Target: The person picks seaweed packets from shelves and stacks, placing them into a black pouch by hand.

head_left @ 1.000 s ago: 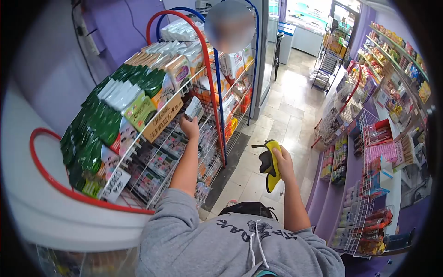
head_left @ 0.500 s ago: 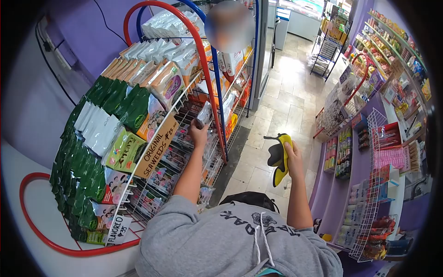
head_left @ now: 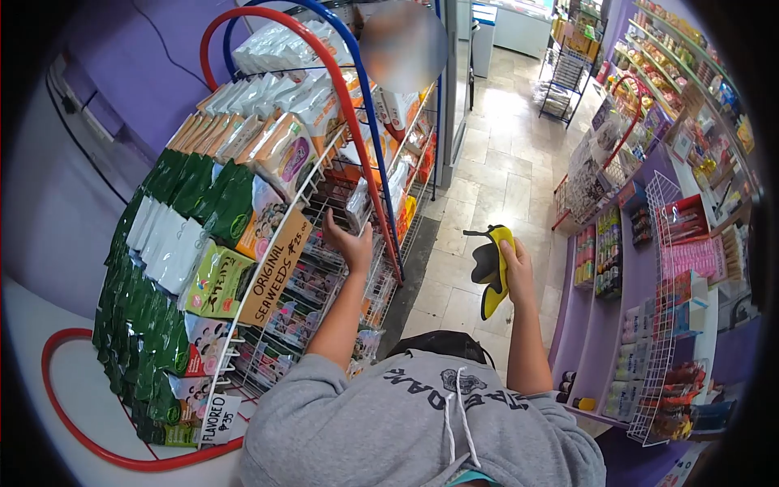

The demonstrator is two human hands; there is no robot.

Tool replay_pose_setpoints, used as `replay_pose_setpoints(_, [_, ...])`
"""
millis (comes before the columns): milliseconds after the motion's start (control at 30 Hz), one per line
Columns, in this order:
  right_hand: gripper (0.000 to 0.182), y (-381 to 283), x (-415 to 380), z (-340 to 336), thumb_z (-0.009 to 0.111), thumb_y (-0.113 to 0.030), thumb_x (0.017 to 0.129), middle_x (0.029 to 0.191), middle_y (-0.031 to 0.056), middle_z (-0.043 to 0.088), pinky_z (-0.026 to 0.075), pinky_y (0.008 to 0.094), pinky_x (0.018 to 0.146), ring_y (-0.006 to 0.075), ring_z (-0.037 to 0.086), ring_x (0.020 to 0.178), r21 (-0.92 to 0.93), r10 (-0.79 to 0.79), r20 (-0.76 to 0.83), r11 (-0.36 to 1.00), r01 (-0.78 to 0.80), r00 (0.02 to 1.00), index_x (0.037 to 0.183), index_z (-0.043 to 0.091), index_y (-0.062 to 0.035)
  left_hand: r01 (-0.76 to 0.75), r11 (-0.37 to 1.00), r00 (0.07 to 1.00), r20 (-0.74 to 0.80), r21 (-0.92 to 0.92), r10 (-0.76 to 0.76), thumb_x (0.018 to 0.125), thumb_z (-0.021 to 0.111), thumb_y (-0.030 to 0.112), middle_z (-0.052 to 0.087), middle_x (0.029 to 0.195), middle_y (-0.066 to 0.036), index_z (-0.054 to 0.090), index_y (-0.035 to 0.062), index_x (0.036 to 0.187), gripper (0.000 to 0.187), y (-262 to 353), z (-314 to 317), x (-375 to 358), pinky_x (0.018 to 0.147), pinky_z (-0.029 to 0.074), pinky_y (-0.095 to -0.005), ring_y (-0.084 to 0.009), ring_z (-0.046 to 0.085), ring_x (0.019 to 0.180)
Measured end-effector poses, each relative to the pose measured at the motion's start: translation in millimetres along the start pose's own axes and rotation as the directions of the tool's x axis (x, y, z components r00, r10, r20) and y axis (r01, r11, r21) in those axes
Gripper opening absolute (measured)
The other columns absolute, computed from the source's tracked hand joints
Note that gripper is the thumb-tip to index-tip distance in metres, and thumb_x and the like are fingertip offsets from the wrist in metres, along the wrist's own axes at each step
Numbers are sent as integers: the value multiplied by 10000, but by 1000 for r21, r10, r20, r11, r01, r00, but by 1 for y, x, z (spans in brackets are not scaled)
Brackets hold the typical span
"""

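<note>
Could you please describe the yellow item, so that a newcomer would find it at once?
Start from the pale tiled floor between the snack rack and the purple shelves. Over it, the right hand grips the yellow item. Unlike the racked packets, it has a dark, scalloped piece and dark edging.

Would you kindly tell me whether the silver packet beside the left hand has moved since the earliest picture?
Yes: the silver packet is now closer to the rack's red rail and farther from the ORIGINAL SEAWEEDS sign.
</note>
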State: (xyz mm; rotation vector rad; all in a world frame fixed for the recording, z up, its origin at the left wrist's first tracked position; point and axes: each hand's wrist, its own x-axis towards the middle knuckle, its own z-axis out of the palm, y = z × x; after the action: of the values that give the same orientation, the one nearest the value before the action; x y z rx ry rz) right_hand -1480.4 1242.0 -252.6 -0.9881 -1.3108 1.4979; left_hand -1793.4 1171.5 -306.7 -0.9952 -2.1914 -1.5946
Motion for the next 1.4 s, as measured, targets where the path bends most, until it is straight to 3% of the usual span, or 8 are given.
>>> replay_pose_setpoints(200, [208,22,-23,-30,548,-247,924,740,-19,530,384,215,579,53,459,654,21,10,-153,1000,-7,988,907,572,-42,-240,951,954,136,-193,268,674,720,90,394,1219,-183,364,4,1258,690,64,19,-70,1012,248,-467,-348,349,1189])
replay_pose_setpoints(333, [358,9,-70,-62,567,-346,886,748,50,555,421,292,653,137,503,717,-272,-54,-384,961,-58,922,932,578,8,-35,873,775,539,-486,331,678,720,50,446,1161,-139,430,34,1207,604,126,42,-140,852,407,-358,-283,445,1090])
replay_pose_setpoints(533, [282,4,-172,-123,551,-306,915,786,0,579,416,237,622,68,509,685,-3,-19,-579,1000,20,815,989,581,-35,427,603,406,739,-674,538,751,655,-4,471,1138,-109,447,21,1180,478,218,43,-234,770,455,-303,-205,521,1009])
replay_pose_setpoints(767, [284,-37,-358,-154,555,-294,920,807,-19,576,418,238,620,61,503,696,-117,-161,-812,987,113,562,1044,597,-42,686,417,48,610,-596,791,828,555,-64,536,1096,-91,450,24,1175,373,308,-45,-347,803,457,-282,-162,547,985])
replay_pose_setpoints(933, [291,-66,-541,-140,544,-285,930,839,-4,569,417,241,678,73,494,757,-277,-293,-870,956,99,397,1062,587,-30,910,344,-211,457,-230,864,837,543,-76,505,1139,-77,446,35,1196,388,358,-171,-445,927,393,-280,-152,498,1068])
replay_pose_setpoints(1200, [320,-65,-814,-103,464,-191,967,1148,103,584,426,261,926,159,573,1032,-279,-281,-958,864,419,-60,1229,504,-12,898,428,-436,71,100,897,860,532,-52,488,1105,-53,466,30,1143,302,397,-399,-603,892,387,-256,-126,472,1033])
replay_pose_setpoints(1267, [328,-69,-855,-88,474,-162,961,1161,77,564,433,250,899,136,558,1026,-476,-326,-838,829,294,-438,1254,493,-16,841,515,-525,16,166,851,901,509,4,522,1044,-50,484,26,1124,225,406,-448,-637,871,400,-256,-127,503,971])
replay_pose_setpoints(1400, [331,-80,-935,-53,524,-169,942,1163,48,555,411,242,896,106,521,1025,-579,-295,-673,781,235,-678,1249,532,-47,881,426,-433,-12,208,901,952,482,141,556,974,-66,528,9,1060,177,462,-548,-723,808,416,-272,-136,519,889])
